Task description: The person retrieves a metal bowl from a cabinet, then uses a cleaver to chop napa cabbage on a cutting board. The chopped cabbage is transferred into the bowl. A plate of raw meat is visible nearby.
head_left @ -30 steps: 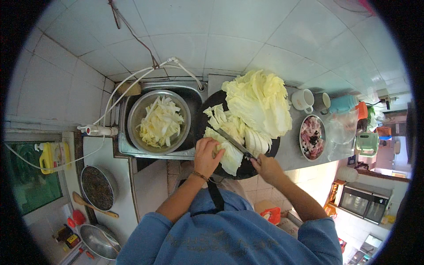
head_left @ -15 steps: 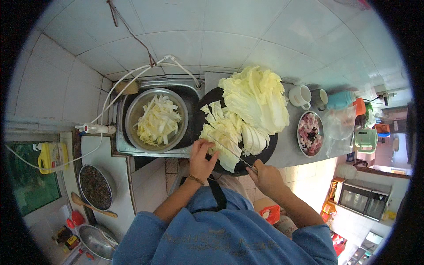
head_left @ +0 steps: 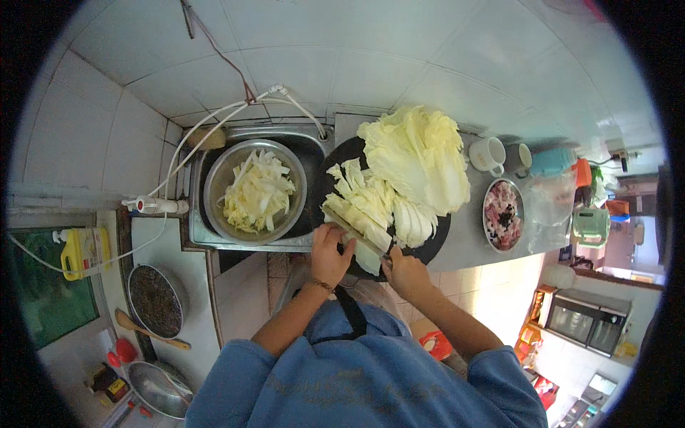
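Note:
My right hand point(head_left: 408, 274) grips the handle of a kitchen knife point(head_left: 354, 234), its broad blade slanting across a piece of napa cabbage. My left hand point(head_left: 331, 255) presses its curled fingers on the near end of that cabbage piece point(head_left: 367, 260), close to the blade. Cut cabbage point(head_left: 365, 191) lies just beyond the knife, with more slices point(head_left: 414, 222) to its right. A heap of large whole cabbage leaves point(head_left: 417, 153) sits at the back. All of it rests on a round dark cutting board point(head_left: 438, 240).
To the left, a metal bowl point(head_left: 301, 187) of cabbage strips stands in the steel sink point(head_left: 250, 131). On the right, a plate of cut meat point(head_left: 502, 214) lies near two mugs point(head_left: 487, 155). A pot of dark contents point(head_left: 155, 302) and a wooden spatula point(head_left: 153, 332) are at lower left.
The knife has moved left and nearer to me, its blade now broadside on the cabbage. My right hand has come closer to my left hand, which stays at the cabbage.

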A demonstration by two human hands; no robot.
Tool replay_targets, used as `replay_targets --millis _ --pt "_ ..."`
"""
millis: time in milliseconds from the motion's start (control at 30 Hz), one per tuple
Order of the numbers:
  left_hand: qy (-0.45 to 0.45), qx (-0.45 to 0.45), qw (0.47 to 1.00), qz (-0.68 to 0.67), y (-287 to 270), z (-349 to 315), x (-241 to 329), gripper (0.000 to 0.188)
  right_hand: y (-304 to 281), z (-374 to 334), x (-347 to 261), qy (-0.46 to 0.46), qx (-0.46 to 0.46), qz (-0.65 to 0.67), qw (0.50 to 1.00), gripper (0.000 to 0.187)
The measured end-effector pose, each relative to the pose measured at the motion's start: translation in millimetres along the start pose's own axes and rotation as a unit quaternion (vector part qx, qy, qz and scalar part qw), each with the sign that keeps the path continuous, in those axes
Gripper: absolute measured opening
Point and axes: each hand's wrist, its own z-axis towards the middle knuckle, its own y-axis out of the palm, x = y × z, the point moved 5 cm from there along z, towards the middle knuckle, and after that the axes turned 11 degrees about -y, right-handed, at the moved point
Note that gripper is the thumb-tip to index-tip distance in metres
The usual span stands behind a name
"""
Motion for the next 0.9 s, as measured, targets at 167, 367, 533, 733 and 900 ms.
replay_targets --millis 167,367,533,733,900 --pt "0.047 -0.002 0.999 -0.004 -1.6 -1.4 8.2 0.03 -7.3 2.2 2.3 0.018 0.008 0.008 1.0 0.037" --pt "-0.011 -0.008 0.999 -0.042 -2.0 -3.7 12.3 0.043 -15.8 -2.6 0.6 -0.004 0.084 0.063 0.994 0.038" --pt "-0.013 0.026 1.0 -0.01 0.9 7.0 26.4 0.085 -20.4 -90.2 51.2 0.124 0.172 0.294 0.932 0.036" --pt "0.018 0.018 0.994 0.102 39.5 39.9 51.7 0.1 34.3 -141.5 112.5 0.321 0.311 0.573 0.687 0.037" --pt "0.044 0.003 0.993 0.108 59.6 50.4 59.4 0.088 61.1 -121.3 121.6 0.289 0.251 0.633 0.673 0.037"
